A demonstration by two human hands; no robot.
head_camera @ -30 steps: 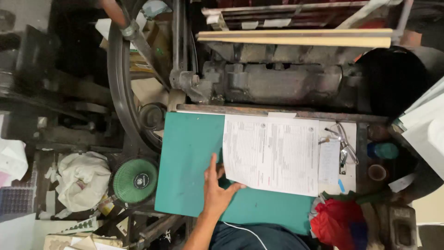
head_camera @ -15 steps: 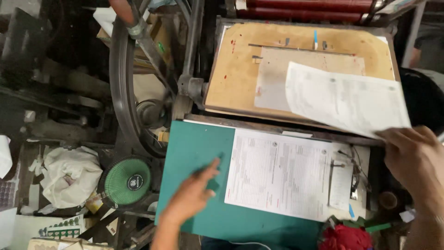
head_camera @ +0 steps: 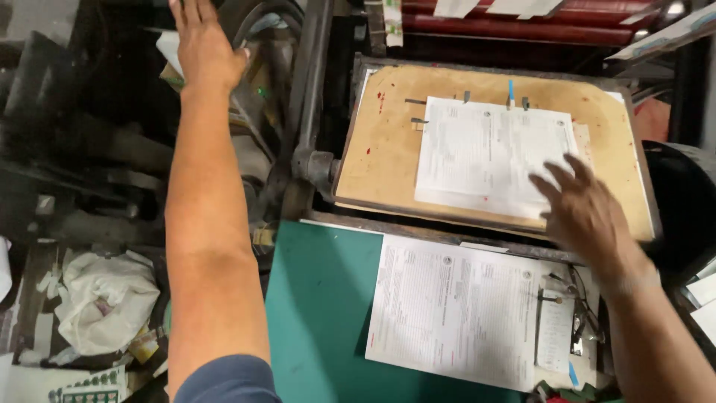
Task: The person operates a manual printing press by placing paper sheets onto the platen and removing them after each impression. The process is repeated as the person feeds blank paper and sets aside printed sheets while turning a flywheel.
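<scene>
Up goes the left hand (head_camera: 203,46) from the green tabletop (head_camera: 321,298) to the dark flywheel (head_camera: 257,19), fingers together and flat; right hand (head_camera: 589,216) now hovers, fingers spread, over the printed sheet (head_camera: 485,153) lying on the brown platen board (head_camera: 388,149).

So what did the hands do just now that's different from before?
The left hand left the green board and reached up to the dark wheel. The right hand laid its printed sheet on the brown platen, open above it. The paper stack stayed put.
</scene>
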